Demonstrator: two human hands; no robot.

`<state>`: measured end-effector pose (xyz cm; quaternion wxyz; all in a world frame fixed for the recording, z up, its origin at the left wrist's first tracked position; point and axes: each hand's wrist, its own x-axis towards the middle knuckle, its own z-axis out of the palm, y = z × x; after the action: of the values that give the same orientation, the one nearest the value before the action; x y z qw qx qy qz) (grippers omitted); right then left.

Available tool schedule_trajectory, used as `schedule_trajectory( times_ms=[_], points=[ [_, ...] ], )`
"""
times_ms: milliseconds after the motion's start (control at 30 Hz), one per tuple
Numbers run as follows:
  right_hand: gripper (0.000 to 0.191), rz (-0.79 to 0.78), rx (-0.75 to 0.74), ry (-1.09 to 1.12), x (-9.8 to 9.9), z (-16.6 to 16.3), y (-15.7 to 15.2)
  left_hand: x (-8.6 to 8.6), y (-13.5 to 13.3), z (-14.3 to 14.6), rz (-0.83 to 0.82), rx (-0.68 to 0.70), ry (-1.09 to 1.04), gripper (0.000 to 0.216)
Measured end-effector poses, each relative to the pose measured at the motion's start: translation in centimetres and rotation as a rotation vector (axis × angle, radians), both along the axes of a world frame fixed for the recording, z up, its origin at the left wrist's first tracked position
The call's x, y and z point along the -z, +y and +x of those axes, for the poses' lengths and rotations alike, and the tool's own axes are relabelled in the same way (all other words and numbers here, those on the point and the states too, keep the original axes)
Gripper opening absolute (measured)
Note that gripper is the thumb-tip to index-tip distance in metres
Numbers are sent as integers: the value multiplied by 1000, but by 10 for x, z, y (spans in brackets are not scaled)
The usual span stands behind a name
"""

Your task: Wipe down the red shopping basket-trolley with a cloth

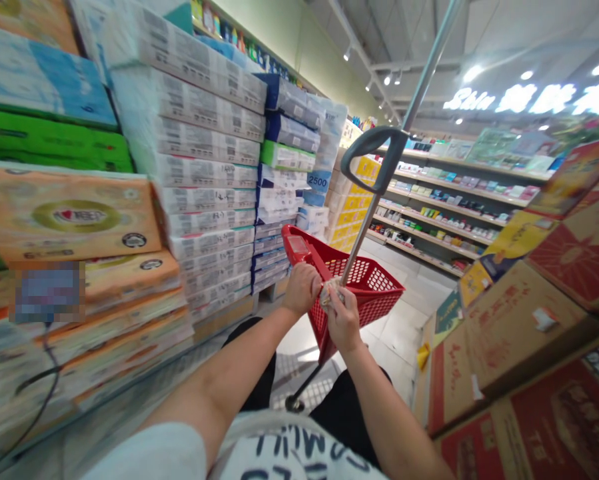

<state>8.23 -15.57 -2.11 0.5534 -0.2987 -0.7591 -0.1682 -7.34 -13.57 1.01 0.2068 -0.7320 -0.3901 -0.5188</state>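
Observation:
A red plastic shopping basket [376, 300] with mesh sides stands on the floor just in front of me. My left hand [302, 288] is closed at its near rim, below the raised red handle part [299, 245]. Beside it, my right hand [345, 319] is closed with a small crumpled beige cloth [330, 293] pinched in its fingers, against the basket's near side. A metal pole [362, 240] with a grey loop grip [379, 160] rises at a slant just past my right hand. The pole's lower end is hidden behind the hand and cloth.
Tall stacks of packaged tissue [209, 180] line the left side, with orange packs [74, 213] closest. Cardboard cartons [524, 327] are piled on the right. Stocked shelves [439, 207] stand at the back. Pale floor tiles [399, 347] run between the stacks.

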Motion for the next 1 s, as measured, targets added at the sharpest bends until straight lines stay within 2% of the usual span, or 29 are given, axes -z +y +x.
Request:
schedule_trajectory(
  times_ms=[100,267,367,500,633,800,1000],
  points=[
    [42,-11,-31,-34,-4,-4,1,0,1,-2,-9,-11,-28,30],
    [45,3,-12,4,5,0,2,0,-1,-5,-48,7,-8,31],
    [44,-42,-7,16,3,-2,0,0,-2,-6,-42,1,-17,30],
    [42,-62,-37,-16,-3,-5,-2,1,-8,-8,-10,-93,35,30],
    [40,-71,-12,43,2,-3,-3,7,-14,-10,30,-189,169,40],
    [39,-89,-30,30,-6,-8,-5,16,-16,-11,9,-146,241,48],
    [41,-41,-9,1,-4,-5,-1,13,-16,-9,13,-177,211,52]
  ],
)
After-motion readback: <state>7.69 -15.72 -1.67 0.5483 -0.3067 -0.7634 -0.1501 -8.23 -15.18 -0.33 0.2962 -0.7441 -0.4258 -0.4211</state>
